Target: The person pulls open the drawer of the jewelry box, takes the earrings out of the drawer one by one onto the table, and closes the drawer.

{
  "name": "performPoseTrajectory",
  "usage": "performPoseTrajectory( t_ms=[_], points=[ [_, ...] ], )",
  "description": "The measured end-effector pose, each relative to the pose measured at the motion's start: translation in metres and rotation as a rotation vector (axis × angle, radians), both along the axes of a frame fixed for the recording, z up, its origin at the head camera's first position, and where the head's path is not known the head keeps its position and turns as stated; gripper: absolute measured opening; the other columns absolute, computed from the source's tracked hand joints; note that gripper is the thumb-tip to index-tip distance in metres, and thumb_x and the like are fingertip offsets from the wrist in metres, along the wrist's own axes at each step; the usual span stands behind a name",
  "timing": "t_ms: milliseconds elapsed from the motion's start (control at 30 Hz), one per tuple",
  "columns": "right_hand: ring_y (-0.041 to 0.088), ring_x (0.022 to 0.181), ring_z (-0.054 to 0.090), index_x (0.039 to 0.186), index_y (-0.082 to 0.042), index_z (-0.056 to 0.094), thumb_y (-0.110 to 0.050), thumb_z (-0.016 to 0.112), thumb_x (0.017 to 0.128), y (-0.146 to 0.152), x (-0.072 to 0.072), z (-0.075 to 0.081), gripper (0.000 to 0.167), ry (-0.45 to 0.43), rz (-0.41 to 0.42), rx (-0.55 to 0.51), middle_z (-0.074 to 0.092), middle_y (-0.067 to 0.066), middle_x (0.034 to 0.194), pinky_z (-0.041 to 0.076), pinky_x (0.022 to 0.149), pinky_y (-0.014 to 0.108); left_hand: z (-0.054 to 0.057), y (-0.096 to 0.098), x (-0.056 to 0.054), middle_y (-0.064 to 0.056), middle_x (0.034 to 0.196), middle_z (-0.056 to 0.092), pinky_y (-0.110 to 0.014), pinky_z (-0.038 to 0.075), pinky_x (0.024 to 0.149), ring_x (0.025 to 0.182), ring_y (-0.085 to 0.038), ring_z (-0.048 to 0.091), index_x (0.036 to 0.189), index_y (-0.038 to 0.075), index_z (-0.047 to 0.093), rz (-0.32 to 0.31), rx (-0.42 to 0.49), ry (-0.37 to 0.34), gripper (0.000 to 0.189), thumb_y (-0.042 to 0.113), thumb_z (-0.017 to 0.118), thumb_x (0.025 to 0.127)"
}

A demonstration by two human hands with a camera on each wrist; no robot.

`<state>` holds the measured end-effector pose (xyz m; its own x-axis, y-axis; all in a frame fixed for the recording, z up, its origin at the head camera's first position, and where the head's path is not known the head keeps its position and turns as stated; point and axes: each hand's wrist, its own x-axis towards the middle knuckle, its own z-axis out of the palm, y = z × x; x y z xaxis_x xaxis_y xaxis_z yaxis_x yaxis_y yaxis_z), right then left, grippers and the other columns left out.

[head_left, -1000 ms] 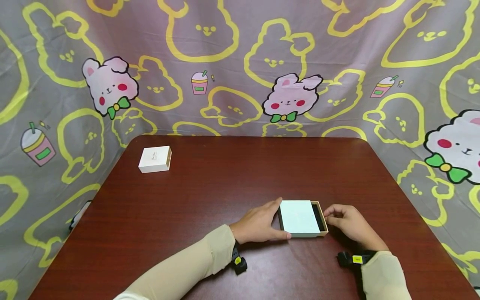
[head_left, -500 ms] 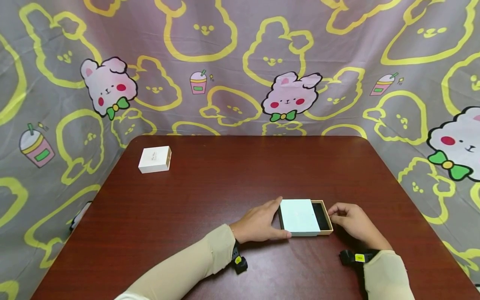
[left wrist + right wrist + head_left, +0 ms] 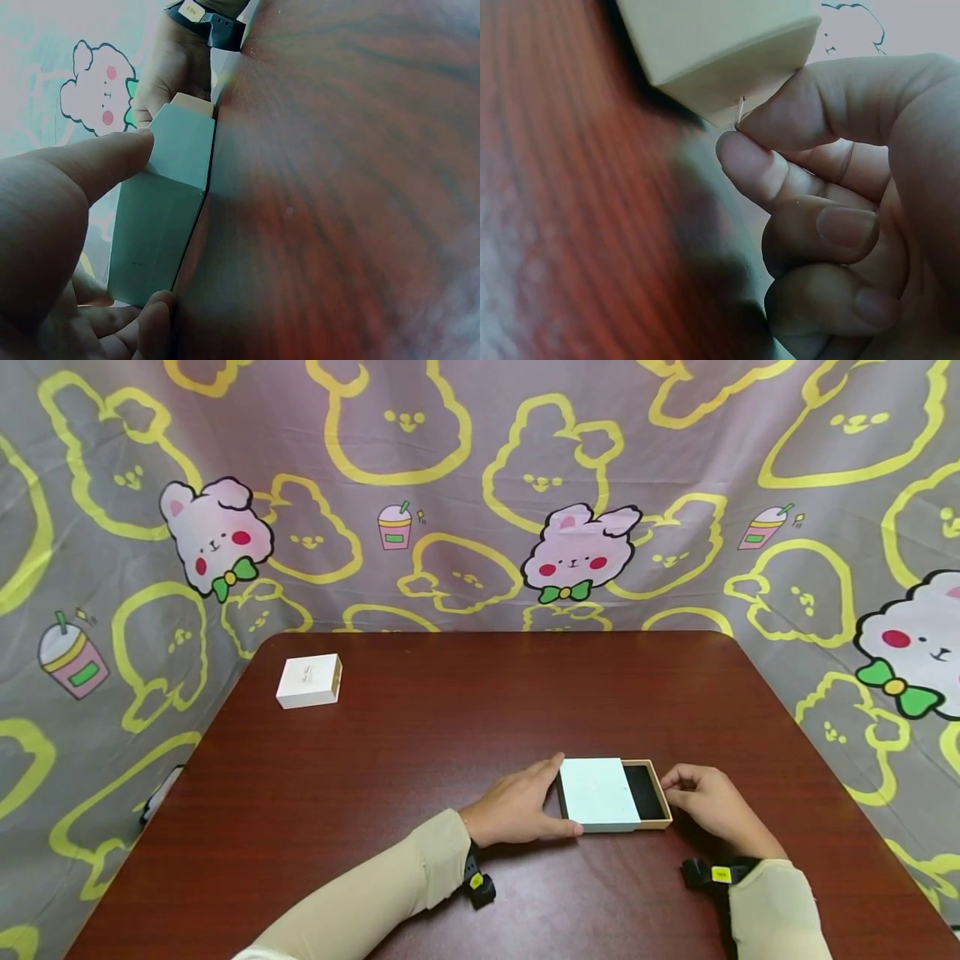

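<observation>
A slide-out gift box lies on the table in front of me, its pale blue sleeve (image 3: pixel 597 791) covering most of a tan drawer (image 3: pixel 657 823). The drawer sticks out on the right and shows a black lining (image 3: pixel 642 792). My left hand (image 3: pixel 517 806) grips the sleeve at its left end, thumb along the near side and fingers at the far corner and end. At the drawer's right end, my right hand (image 3: pixel 708 802) pinches a thin pull cord (image 3: pixel 739 114) between thumb and index finger, the other fingers curled. The sleeve hides the rest of the drawer.
A smaller white box (image 3: pixel 309 680) with printed lettering sits at the far left of the brown table (image 3: pixel 450 710). A patterned curtain (image 3: pixel 450 502) stands along the back and both sides of the table.
The drawer has slid further right out of the sleeve, showing more black lining. My right hand has moved right with it, while the left hand and sleeve have stayed in place.
</observation>
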<state>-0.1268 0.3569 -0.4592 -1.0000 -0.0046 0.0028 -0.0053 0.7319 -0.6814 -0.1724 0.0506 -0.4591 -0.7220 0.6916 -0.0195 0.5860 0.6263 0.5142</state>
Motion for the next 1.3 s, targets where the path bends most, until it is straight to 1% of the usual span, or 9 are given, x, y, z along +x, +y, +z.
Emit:
performPoseTrajectory(
  t_ms=[133, 233, 367, 533, 800, 1033, 1233, 1300],
  points=[
    [0.015, 0.065, 0.05, 0.088, -0.005, 0.07, -0.002, 0.066, 0.086, 0.001, 0.0, 0.001, 0.005, -0.009, -0.006, -0.005, 0.061, 0.002, 0.074, 0.042, 0.056, 0.029, 0.001, 0.0, 0.0, -0.005, 0.156, 0.028, -0.043, 0.035, 0.106, 0.139, -0.019, 0.033, 0.156, 0.01, 0.017, -0.001, 0.0, -0.001, 0.11, 0.071, 0.064, 0.078],
    [0.015, 0.065, 0.051, 0.088, -0.006, 0.07, 0.0, 0.066, 0.085, 0.002, 0.0, 0.001, 0.008, -0.009, -0.006, -0.004, 0.062, 0.002, 0.074, 0.042, 0.056, 0.029, 0.002, 0.0, 0.0, -0.005, 0.157, 0.028, -0.044, 0.035, 0.106, 0.139, -0.019, 0.033, 0.157, 0.01, 0.017, 0.0, -0.004, 0.001, 0.11, 0.072, 0.063, 0.078],
    [0.015, 0.065, 0.05, 0.087, -0.005, 0.071, 0.0, 0.066, 0.084, 0.004, 0.0, 0.001, 0.007, 0.002, -0.004, 0.014, 0.062, 0.001, 0.074, 0.041, 0.056, 0.029, 0.001, 0.0, 0.001, -0.005, 0.157, 0.028, -0.044, 0.035, 0.106, 0.139, -0.02, 0.033, 0.157, 0.01, 0.017, -0.001, -0.005, 0.001, 0.11, 0.072, 0.063, 0.078],
    [0.016, 0.066, 0.051, 0.087, -0.006, 0.071, -0.001, 0.066, 0.084, 0.008, 0.001, -0.001, 0.008, -0.002, -0.007, 0.031, 0.062, 0.0, 0.074, 0.042, 0.057, 0.029, 0.001, 0.0, 0.001, -0.005, 0.157, 0.028, -0.044, 0.035, 0.106, 0.139, -0.02, 0.033, 0.157, 0.01, 0.017, -0.001, -0.001, -0.001, 0.11, 0.072, 0.063, 0.078],
    [0.017, 0.066, 0.051, 0.086, -0.006, 0.07, -0.001, 0.066, 0.084, 0.012, 0.001, 0.0, 0.007, -0.002, -0.018, 0.03, 0.062, 0.001, 0.074, 0.043, 0.056, 0.03, -0.001, 0.0, 0.0, -0.005, 0.157, 0.027, -0.041, 0.034, 0.107, 0.139, -0.02, 0.032, 0.157, 0.01, 0.016, -0.008, 0.003, -0.001, 0.11, 0.073, 0.062, 0.078],
    [0.017, 0.069, 0.051, 0.086, -0.006, 0.071, 0.0, 0.066, 0.084, 0.014, 0.003, 0.001, 0.008, -0.007, -0.007, 0.04, 0.064, 0.002, 0.076, 0.041, 0.058, 0.029, -0.001, 0.001, 0.0, -0.004, 0.157, 0.027, -0.043, 0.034, 0.107, 0.14, -0.019, 0.031, 0.157, 0.01, 0.016, -0.008, -0.003, -0.003, 0.111, 0.074, 0.061, 0.078],
    [0.016, 0.068, 0.052, 0.087, -0.006, 0.071, -0.002, 0.066, 0.085, 0.016, 0.005, 0.003, 0.007, -0.027, -0.02, 0.034, 0.064, 0.002, 0.075, 0.043, 0.057, 0.029, -0.002, 0.0, 0.0, -0.004, 0.157, 0.027, -0.044, 0.034, 0.107, 0.139, -0.019, 0.031, 0.157, 0.011, 0.016, -0.003, -0.005, -0.006, 0.11, 0.074, 0.061, 0.078],
    [0.017, 0.067, 0.052, 0.087, -0.006, 0.071, -0.002, 0.066, 0.085, 0.017, 0.004, 0.004, 0.007, -0.022, -0.021, 0.039, 0.063, 0.002, 0.075, 0.043, 0.057, 0.03, -0.001, 0.0, 0.0, -0.003, 0.157, 0.027, -0.044, 0.034, 0.107, 0.139, -0.018, 0.031, 0.157, 0.011, 0.016, 0.001, -0.003, -0.008, 0.11, 0.074, 0.061, 0.078]
  ],
)
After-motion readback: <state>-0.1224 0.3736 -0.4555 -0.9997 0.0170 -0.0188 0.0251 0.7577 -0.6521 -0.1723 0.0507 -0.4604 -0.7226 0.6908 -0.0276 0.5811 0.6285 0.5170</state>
